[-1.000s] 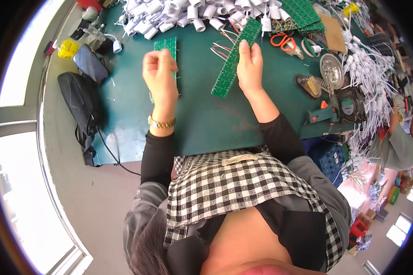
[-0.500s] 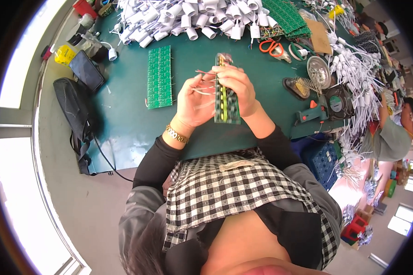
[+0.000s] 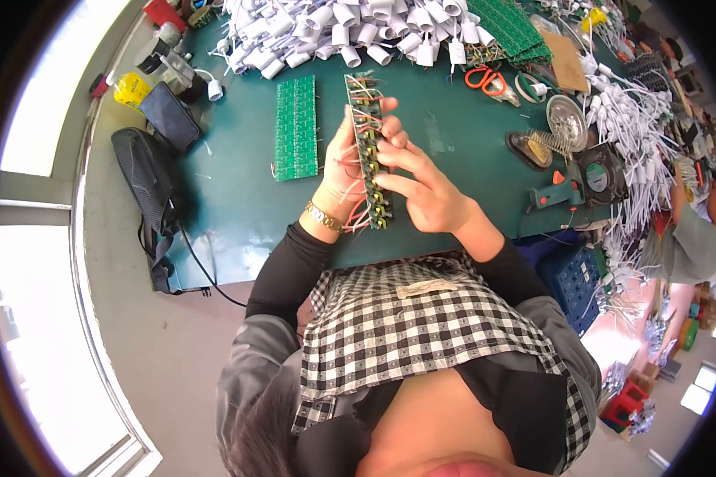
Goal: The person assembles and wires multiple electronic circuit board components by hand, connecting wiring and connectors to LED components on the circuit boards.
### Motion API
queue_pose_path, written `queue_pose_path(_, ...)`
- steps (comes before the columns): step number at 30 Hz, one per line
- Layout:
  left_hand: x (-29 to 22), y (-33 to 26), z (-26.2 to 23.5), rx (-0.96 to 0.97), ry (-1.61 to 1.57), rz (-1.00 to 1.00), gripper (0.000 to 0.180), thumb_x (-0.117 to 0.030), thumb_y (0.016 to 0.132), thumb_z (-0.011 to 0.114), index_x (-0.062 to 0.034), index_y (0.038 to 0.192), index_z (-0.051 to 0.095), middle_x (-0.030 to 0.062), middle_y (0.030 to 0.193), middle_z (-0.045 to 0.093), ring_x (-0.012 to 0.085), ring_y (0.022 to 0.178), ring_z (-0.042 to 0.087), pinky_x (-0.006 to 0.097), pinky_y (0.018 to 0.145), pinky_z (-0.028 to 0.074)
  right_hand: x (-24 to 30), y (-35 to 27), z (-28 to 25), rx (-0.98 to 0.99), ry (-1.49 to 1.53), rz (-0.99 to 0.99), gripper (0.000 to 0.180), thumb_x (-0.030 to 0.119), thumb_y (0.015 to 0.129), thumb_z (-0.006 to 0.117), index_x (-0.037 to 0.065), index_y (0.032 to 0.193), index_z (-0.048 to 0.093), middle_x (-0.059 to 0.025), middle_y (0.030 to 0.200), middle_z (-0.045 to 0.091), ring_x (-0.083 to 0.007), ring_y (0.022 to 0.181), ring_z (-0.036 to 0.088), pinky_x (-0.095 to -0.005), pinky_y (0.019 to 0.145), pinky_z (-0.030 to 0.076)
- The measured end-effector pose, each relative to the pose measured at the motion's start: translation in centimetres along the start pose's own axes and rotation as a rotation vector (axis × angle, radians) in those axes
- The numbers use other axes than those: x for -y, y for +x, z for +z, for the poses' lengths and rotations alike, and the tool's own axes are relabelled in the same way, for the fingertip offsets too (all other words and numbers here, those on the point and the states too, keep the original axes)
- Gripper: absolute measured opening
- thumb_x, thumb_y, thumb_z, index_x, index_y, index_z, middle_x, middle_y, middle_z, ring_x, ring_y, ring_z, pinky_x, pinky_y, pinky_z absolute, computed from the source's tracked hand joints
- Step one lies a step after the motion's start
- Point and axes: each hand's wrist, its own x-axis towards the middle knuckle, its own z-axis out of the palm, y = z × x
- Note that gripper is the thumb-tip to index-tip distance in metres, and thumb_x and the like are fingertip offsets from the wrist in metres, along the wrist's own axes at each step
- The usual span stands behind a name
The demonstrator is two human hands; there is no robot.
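Note:
A circuit board panel (image 3: 366, 151), carrying rows of black and yellow parts with thin red and white wires, is held on edge above the table. My left hand (image 3: 338, 179) grips it; the palm lies along its left side and the fingertips come round to the right side. My right hand (image 3: 433, 195) is at the panel's right face with its fingers apart, the tips touching or very near the parts. What the fingertips press on is too small to tell. Flat on the table, left of the held panel, lies another green circuit board panel (image 3: 297, 127).
White lamp holders (image 3: 350, 32) are heaped at the back. Orange-handled scissors (image 3: 485, 79), a wire coil stand (image 3: 537, 147), a soldering gun (image 3: 557, 195) and a small fan (image 3: 602, 175) occupy the right. A phone (image 3: 169, 118) and black bag (image 3: 143, 171) sit left. A co-worker (image 3: 684, 246) is far right.
The panel has tilted, turning its parts and wires more into sight. My right hand has left the panel's upper end and moved down its right side, fingers spread. The whole view has shifted slightly.

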Motion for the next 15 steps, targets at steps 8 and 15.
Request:
queue_pose_path(8,-0.6,-0.3,1.6,-0.119,0.248,-0.079,0.037,-0.04,0.095,0.042,-0.005,0.104,0.05,0.006,0.091,0.049,0.0118,0.062,0.042,0.022,0.048,0.035,-2.2,5.5,-0.6,-0.511,0.406,0.473,0.034,0.008,0.089,0.053,-0.001,0.12,0.044,-0.0148,0.118,0.043,-0.017,0.086,0.06,-0.0245,0.071,0.049)
queue_pose_path(15,-3.1,-0.8,2.6,-0.365,1.076,0.151,0.029,-0.03,0.098,0.04,-0.005,0.104,0.054,0.0031,0.075,0.056,0.008,0.052,0.046,0.02,0.044,0.034,-1.7,7.0,0.3,-0.411,0.948,0.766,0.038,0.006,0.087,0.06,-0.002,0.122,0.049,-0.0077,0.102,0.059,-0.0118,0.093,0.058,-0.0249,0.081,0.049)
